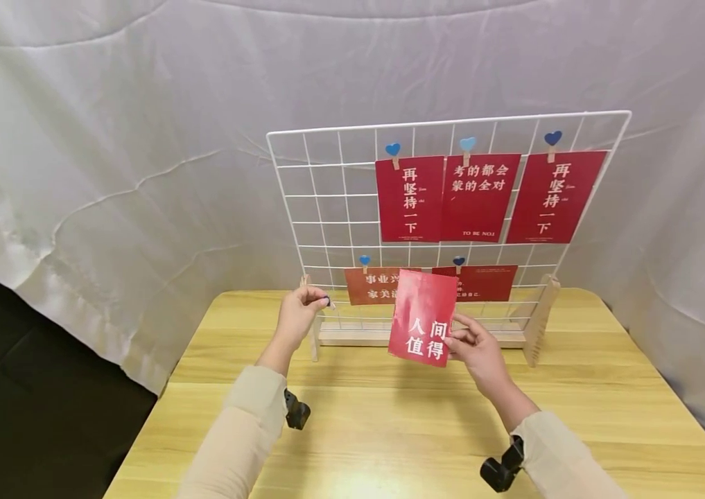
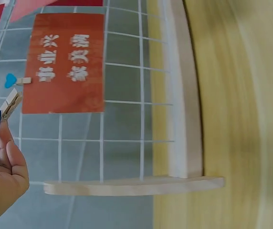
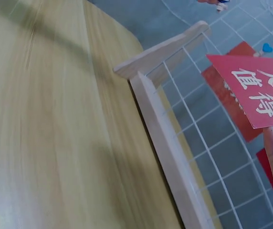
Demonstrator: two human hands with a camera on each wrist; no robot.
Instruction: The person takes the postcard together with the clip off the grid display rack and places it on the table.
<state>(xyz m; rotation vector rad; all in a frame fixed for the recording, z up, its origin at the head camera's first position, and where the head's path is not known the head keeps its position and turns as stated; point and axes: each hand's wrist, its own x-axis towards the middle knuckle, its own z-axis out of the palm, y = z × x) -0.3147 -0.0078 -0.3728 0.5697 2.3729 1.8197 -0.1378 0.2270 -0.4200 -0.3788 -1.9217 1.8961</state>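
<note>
My right hand (image 1: 475, 350) pinches a red card (image 1: 422, 312) with white characters by its lower right edge, in front of the grid's lower part. Between the thumb and fingers of my left hand (image 1: 297, 315) is a small wooden clothespin (image 2: 11, 104) with a dark blue heart on it. That hand is left of an orange-red card (image 1: 372, 285) clipped to the white wire grid (image 1: 321, 208). In the left wrist view the clothespin points towards this card's light blue heart clip (image 2: 11, 80). The held red card overlaps the orange-red one and a dark red card (image 1: 489, 283).
Along the grid's upper part hang three red cards (image 1: 411, 208) under blue heart clips (image 1: 392, 149). A wooden base (image 1: 358, 338) with side feet (image 1: 541, 322) carries the grid on the wooden table (image 1: 352, 430). Grey-white curtain cloth (image 1: 140, 138) surrounds the table.
</note>
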